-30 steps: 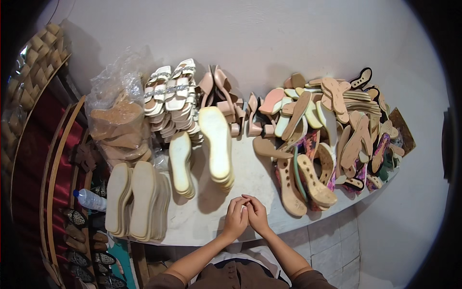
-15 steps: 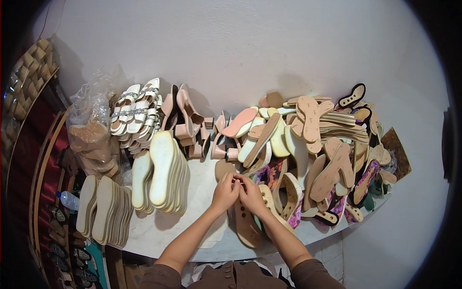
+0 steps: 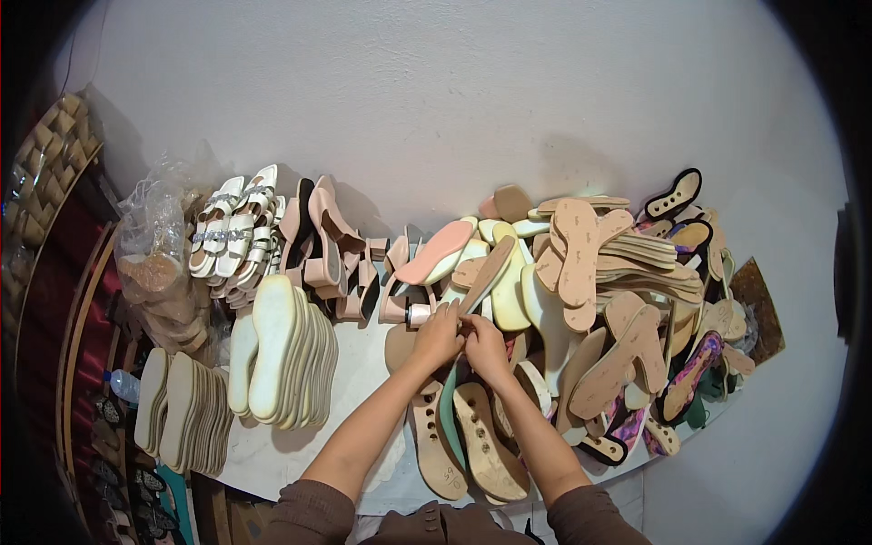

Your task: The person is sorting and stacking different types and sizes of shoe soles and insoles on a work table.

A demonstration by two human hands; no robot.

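My left hand (image 3: 440,336) and my right hand (image 3: 485,349) meet over a heap of shoe soles, with fingers curled and thumbs close together. What they grip, if anything, is hidden. A narrow brown insole (image 3: 489,271) rises just beyond my left fingertips; I cannot tell if they touch it. Below the hands, toward me, lie two tan soles with holes, one to the left (image 3: 434,436) and one to the right (image 3: 486,445). A green curved sole piece (image 3: 449,420) stands between them. A pink insole (image 3: 438,252) rests past my left hand.
Stacks of cream soles (image 3: 283,354) and beige soles (image 3: 186,413) stand left. Behind them are white sandals (image 3: 238,227), pink heeled shoes (image 3: 329,232) and plastic-wrapped items (image 3: 159,272). Tan insoles (image 3: 622,350) pile up at right. A wall (image 3: 409,100) backs the table (image 3: 359,381).
The view has shifted slightly. My hands have come closer to the brown insole, and both tan holed soles with the green piece now show more plainly below them.
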